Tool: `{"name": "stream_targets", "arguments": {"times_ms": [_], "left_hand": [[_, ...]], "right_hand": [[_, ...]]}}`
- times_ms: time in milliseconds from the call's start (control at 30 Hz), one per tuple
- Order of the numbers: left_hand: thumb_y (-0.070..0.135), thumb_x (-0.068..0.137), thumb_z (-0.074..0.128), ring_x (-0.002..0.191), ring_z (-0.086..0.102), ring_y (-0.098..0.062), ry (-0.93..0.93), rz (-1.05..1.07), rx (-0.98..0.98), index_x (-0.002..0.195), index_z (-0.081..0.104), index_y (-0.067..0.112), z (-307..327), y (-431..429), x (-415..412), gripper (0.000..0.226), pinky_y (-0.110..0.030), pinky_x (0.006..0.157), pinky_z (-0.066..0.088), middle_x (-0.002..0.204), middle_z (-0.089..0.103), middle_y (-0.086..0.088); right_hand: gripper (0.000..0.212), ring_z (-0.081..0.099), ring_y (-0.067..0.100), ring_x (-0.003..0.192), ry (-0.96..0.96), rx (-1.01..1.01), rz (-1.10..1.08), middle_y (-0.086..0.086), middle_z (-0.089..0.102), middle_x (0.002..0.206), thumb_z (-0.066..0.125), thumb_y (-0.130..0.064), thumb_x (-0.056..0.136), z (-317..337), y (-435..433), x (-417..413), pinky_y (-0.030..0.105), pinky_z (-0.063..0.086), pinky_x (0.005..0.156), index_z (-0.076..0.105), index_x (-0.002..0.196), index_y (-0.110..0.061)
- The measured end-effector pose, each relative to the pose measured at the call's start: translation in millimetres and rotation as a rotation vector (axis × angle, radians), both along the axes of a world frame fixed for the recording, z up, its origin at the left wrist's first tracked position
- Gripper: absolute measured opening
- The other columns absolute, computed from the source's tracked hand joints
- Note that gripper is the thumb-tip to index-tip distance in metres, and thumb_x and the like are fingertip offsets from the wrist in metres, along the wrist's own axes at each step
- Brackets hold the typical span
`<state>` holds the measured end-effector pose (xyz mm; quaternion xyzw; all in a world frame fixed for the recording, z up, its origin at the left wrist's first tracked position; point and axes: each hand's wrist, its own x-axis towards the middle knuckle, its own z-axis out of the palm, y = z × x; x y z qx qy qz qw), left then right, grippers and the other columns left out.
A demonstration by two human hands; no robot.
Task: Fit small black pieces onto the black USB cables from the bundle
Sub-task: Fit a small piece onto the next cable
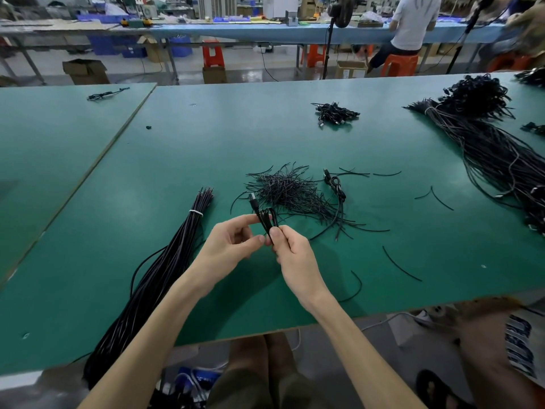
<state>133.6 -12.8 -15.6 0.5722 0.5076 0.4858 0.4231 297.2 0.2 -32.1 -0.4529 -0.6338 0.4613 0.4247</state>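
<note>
Hands meet above the green worktop (295, 137) in the head view, a little in from the middle of its near edge. The left hand (233, 246) pinches a looped black USB cable (267, 216) between thumb and fingertips, and the right hand (295, 255) pinches the foot of the same loop between thumb and forefinger. The loop stands upright between the two, with its plug (253, 200) poking up toward the far edge. Just beyond the hands, about mid-worktop, lies a loose pile of thin black strands (290, 193), and a second coiled cable (336, 184) rests at that pile's right side. A long bundle (165, 267) of dark cables, bound near its top by a white tie (195, 213), runs from left of the pile down to the near edge and hangs over it. Single stray strands (401, 264) lie scattered toward the near right corner. A small heap of coiled cables (334, 113) sits toward the far edge, and a much larger mass of black cables (495, 149) spreads along the right edge. One small black piece (148, 127) lies alone near the left edge. On the adjoining table to the left rests a single cable (106, 94). Beyond the worktop, a person (410, 25) sits on an orange stool (399, 64) at a blue bench.
</note>
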Motion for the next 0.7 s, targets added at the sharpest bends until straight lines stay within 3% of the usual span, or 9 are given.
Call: {"name": "stream_targets", "arguments": {"times_ms": [167, 367, 533, 600, 700], "left_hand": [[0.001, 0.092, 0.072, 0.061, 0.045, -0.014, -0.001, -0.023, -0.009, 0.123, 0.071, 0.022, 4.6, 2.8, -2.0, 0.038, -0.021, 0.057, 0.04, 0.07, 0.047, -0.005], [0.005, 0.088, 0.076, 0.066, 0.054, -0.016, -0.039, -0.074, -0.02, 0.12, 0.075, 0.022, 5.5, 1.1, -8.6, 0.036, -0.022, 0.066, 0.047, 0.073, 0.062, -0.003], [0.017, 0.08, 0.079, 0.08, 0.053, -0.027, -0.061, -0.073, 0.029, 0.106, 0.08, 0.014, 6.4, 4.1, -10.7, 0.026, -0.044, 0.08, 0.043, 0.093, 0.07, -0.013], [0.017, 0.082, 0.08, 0.08, 0.057, -0.027, -0.07, -0.089, 0.045, 0.102, 0.078, 0.013, 7.0, 6.7, -7.0, 0.02, -0.044, 0.081, 0.049, 0.098, 0.071, -0.019], [0.013, 0.084, 0.08, 0.082, 0.062, -0.025, -0.108, -0.113, 0.033, 0.103, 0.076, 0.007, 5.4, 9.4, -3.3, 0.02, -0.037, 0.082, 0.057, 0.092, 0.069, -0.011]], "right_hand": [[0.036, 0.041, 0.002, 0.06, 0.015, 0.006, 0.009, -0.022, 0.051, 0.06, 0.044, -0.035, 0.111, 0.2, 1.0, -0.1, 0.026, 0.035, 0.065, 0.062, 0.085, -0.019], [0.036, 0.042, 0.002, 0.062, 0.008, 0.009, 0.034, -0.02, 0.051, 0.062, 0.044, -0.035, 0.111, -2.1, 1.4, 0.6, 0.028, 0.036, 0.066, 0.058, 0.08, -0.021], [0.035, 0.046, 0.0, 0.066, 0.021, -0.016, 0.088, -0.018, 0.057, 0.07, 0.045, -0.034, 0.11, -1.1, 1.5, 0.4, 0.024, 0.039, 0.067, 0.062, 0.081, -0.023], [0.034, 0.043, 0.0, 0.063, 0.095, -0.053, 0.094, -0.017, 0.057, 0.07, 0.046, -0.029, 0.11, 0.6, 1.6, 0.9, 0.019, 0.037, 0.06, 0.067, 0.087, -0.016], [0.034, 0.042, 0.0, 0.061, 0.15, -0.082, 0.082, -0.016, 0.057, 0.07, 0.047, -0.026, 0.11, 2.5, 1.9, 2.6, 0.016, 0.035, 0.054, 0.067, 0.097, -0.002]]}}
